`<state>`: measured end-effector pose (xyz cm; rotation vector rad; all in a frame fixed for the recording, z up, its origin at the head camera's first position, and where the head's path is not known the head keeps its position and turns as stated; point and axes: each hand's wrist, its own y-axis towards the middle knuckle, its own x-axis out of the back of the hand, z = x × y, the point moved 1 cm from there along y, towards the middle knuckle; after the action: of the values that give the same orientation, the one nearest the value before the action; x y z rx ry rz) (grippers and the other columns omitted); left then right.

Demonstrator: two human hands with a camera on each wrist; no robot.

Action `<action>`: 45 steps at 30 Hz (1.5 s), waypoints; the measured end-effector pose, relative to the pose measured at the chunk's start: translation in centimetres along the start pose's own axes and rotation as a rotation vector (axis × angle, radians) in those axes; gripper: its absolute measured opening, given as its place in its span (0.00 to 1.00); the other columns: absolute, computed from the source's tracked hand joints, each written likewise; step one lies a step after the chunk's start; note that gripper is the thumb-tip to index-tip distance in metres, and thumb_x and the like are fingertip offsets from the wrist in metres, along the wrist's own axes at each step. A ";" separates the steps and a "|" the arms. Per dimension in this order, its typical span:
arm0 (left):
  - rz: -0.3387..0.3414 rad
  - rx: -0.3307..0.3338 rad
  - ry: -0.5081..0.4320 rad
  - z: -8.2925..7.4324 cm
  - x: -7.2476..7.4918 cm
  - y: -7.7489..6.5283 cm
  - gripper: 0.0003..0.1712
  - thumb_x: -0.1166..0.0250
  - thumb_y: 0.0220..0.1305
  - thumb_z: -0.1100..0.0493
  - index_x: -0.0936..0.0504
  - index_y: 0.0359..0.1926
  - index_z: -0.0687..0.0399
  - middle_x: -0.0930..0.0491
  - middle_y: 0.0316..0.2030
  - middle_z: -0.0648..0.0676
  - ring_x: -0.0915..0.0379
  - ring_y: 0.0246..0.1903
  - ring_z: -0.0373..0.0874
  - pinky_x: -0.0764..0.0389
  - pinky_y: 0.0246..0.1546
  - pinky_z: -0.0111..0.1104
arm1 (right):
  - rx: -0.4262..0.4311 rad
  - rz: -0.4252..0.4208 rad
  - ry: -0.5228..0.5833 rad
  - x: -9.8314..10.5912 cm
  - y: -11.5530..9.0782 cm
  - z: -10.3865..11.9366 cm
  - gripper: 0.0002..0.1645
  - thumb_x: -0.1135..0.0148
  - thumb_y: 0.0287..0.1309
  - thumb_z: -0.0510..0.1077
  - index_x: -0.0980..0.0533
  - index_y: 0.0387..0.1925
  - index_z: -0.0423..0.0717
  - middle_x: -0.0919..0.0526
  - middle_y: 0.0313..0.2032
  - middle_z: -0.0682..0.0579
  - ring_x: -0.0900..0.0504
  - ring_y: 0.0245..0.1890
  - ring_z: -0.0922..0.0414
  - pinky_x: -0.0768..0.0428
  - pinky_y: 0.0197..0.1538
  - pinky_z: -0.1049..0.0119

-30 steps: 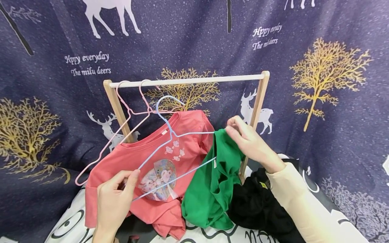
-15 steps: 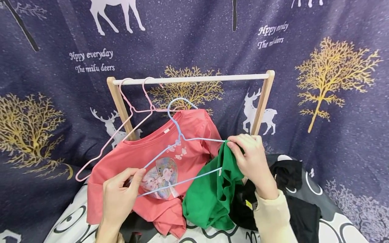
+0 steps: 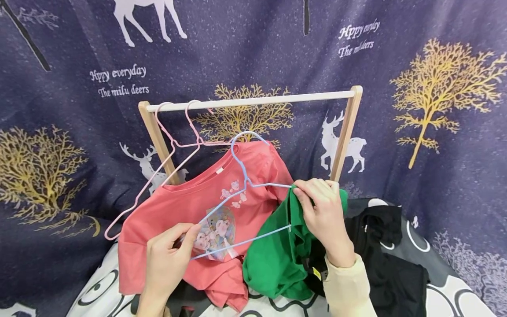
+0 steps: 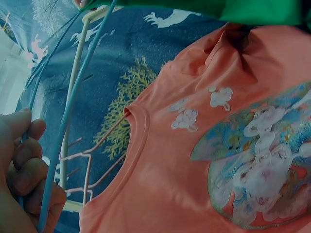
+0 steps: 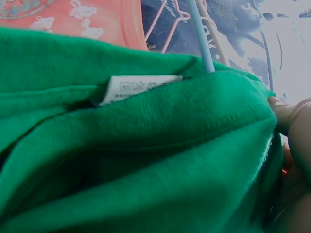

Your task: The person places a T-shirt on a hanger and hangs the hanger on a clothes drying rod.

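Note:
My left hand grips the left end of a blue clothes hanger, its fingers curled round the wire in the left wrist view. Over the hanger's right end sits a green garment, and my right hand pinches its upper edge there. The hanger's tip is hidden inside the cloth. In the right wrist view, the blue wire enters the green fabric, near a white care label. Behind the hanger hangs a coral red printed shirt on a pink hanger.
A small rack with a white rail and wooden posts stands behind. Another pink hanger hangs at its left. Black clothes lie at the right on the patterned cloth. A dark curtain covers the back.
My right hand has moved down onto the green garment's upper edge and now pinches it by the hanger's wire. The blue hanger and my left hand have shifted right in view.

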<state>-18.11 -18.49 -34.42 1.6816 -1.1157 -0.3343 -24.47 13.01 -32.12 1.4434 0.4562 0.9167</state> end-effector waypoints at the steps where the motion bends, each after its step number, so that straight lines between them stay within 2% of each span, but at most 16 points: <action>1: 0.004 -0.001 -0.004 -0.1 -0.2 0.0 0.04 0.28 0.56 0.66 0.13 0.31 0.53 0.18 0.24 0.43 0.29 0.20 0.30 0.30 0.22 0.21 | -0.001 -0.002 0.001 0.0 0.1 0.0 0.17 0.46 0.71 0.51 0.17 0.38 0.44 0.18 0.30 0.52 0.22 0.31 0.51 0.36 0.42 0.51; 5: 0.009 -0.005 -0.018 -0.4 -0.6 0.2 0.03 0.28 0.56 0.66 0.14 0.30 0.54 0.18 0.24 0.43 0.31 0.19 0.30 0.31 0.20 0.21 | -0.002 -0.009 0.004 -0.1 0.3 0.2 0.18 0.47 0.71 0.52 0.17 0.38 0.43 0.18 0.29 0.52 0.22 0.31 0.51 0.36 0.43 0.51; 9: 0.024 0.008 -0.033 -0.6 -0.8 0.2 0.09 0.27 0.53 0.70 0.13 0.31 0.51 0.19 0.24 0.43 0.31 0.19 0.30 0.31 0.20 0.21 | -0.005 -0.001 0.020 -0.3 0.5 0.4 0.19 0.47 0.71 0.52 0.17 0.38 0.42 0.18 0.30 0.51 0.21 0.32 0.52 0.35 0.43 0.52; 14: 0.054 0.030 -0.061 -0.4 -1.1 0.0 0.12 0.28 0.53 0.72 0.13 0.33 0.50 0.18 0.25 0.44 0.30 0.20 0.32 0.30 0.20 0.21 | -0.002 -0.011 0.026 -0.5 0.7 0.7 0.19 0.46 0.71 0.52 0.18 0.37 0.42 0.18 0.29 0.51 0.21 0.31 0.52 0.36 0.43 0.51; 21: 0.055 -0.014 -0.060 0.0 -1.4 -0.2 0.14 0.26 0.50 0.72 0.14 0.32 0.49 0.20 0.23 0.43 0.34 0.19 0.30 0.34 0.19 0.21 | -0.003 -0.017 0.024 -1.1 0.7 1.4 0.19 0.47 0.71 0.52 0.18 0.37 0.43 0.19 0.28 0.52 0.23 0.29 0.52 0.36 0.41 0.52; 24: 0.066 -0.023 -0.068 -0.1 -1.6 -0.2 0.13 0.26 0.51 0.71 0.14 0.33 0.48 0.23 0.21 0.41 0.36 0.18 0.30 0.35 0.19 0.20 | -0.004 -0.021 0.026 -1.4 0.6 1.6 0.19 0.47 0.71 0.52 0.18 0.37 0.42 0.20 0.27 0.52 0.23 0.28 0.52 0.36 0.41 0.53; 29: 0.085 -0.001 -0.095 -0.2 -2.2 -0.5 0.11 0.27 0.53 0.69 0.14 0.32 0.48 0.27 0.18 0.41 0.37 0.17 0.30 0.36 0.18 0.21 | -0.008 -0.021 0.028 -1.7 0.6 1.9 0.19 0.47 0.71 0.52 0.18 0.36 0.42 0.20 0.27 0.52 0.22 0.29 0.52 0.36 0.40 0.53; 39: 0.115 0.021 -0.101 -0.1 -3.0 -1.0 0.10 0.27 0.54 0.66 0.14 0.33 0.46 0.24 0.20 0.41 0.36 0.17 0.30 0.35 0.18 0.21 | -0.011 0.024 0.047 -2.0 0.1 1.9 0.19 0.47 0.71 0.52 0.18 0.38 0.43 0.20 0.29 0.52 0.21 0.30 0.52 0.35 0.40 0.54; 45: 0.120 0.013 -0.096 -0.3 -3.5 -1.2 0.08 0.27 0.55 0.66 0.14 0.32 0.47 0.26 0.19 0.40 0.40 0.16 0.30 0.38 0.17 0.20 | 0.000 0.031 0.052 -2.3 0.0 2.1 0.17 0.47 0.71 0.51 0.18 0.37 0.44 0.20 0.29 0.53 0.22 0.31 0.53 0.36 0.40 0.54</action>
<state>-19.14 -15.49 -36.29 1.6151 -1.2863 -0.3344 -24.24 9.93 -32.42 1.4325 0.4739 0.9808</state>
